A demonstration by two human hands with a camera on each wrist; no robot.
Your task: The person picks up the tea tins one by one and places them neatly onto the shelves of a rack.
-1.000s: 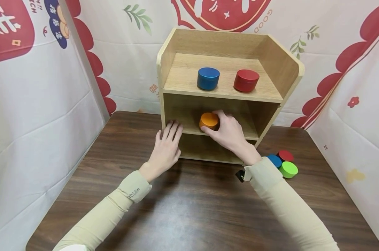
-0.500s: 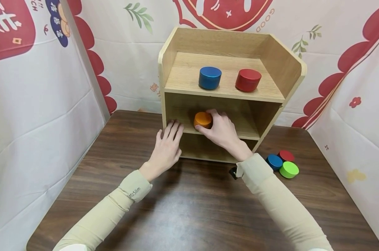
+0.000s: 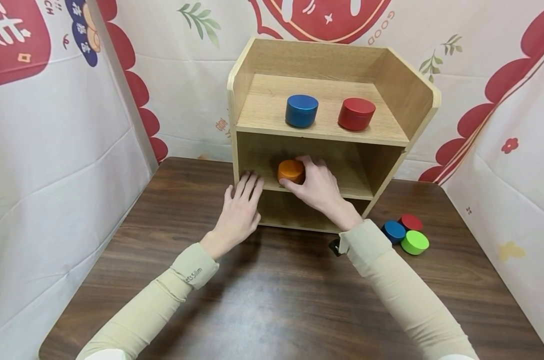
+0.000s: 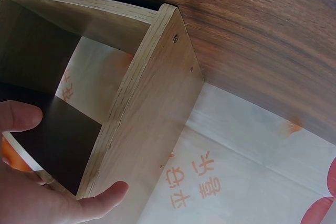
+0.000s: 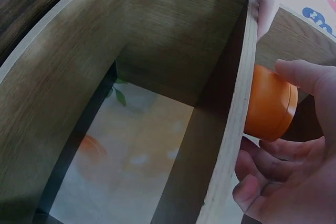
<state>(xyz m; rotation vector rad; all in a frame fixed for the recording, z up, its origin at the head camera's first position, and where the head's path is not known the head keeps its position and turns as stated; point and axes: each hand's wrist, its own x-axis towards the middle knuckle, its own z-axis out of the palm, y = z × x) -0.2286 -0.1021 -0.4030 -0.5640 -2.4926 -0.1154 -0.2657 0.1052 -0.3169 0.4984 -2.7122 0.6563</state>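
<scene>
A round orange tin [image 3: 290,171] stands on the middle board of a small wooden shelf [image 3: 272,95]. My right hand [image 3: 320,191] holds it from the right, with the thumb at its front and the fingers behind. In the right wrist view, the orange tin [image 5: 269,103] sits against the board between thumb and curled fingers. My left hand [image 3: 237,217] lies at the shelf's left front edge, fingers extended along the middle board's end. The left wrist view shows two digits of the left hand [image 4: 39,203] spread about the side panel's edge.
A blue tin [image 3: 301,111] and a red tin [image 3: 356,114] stand on the top board. Right of the shelf, on the dark wooden table [image 3: 272,300], are another blue tin [image 3: 393,232], a red one [image 3: 410,222] and a green one [image 3: 415,243]. Printed cloth hangs around.
The right hand has slid the orange tin slightly left along the middle board, then stopped for the last half second. The left hand has stayed in place.
</scene>
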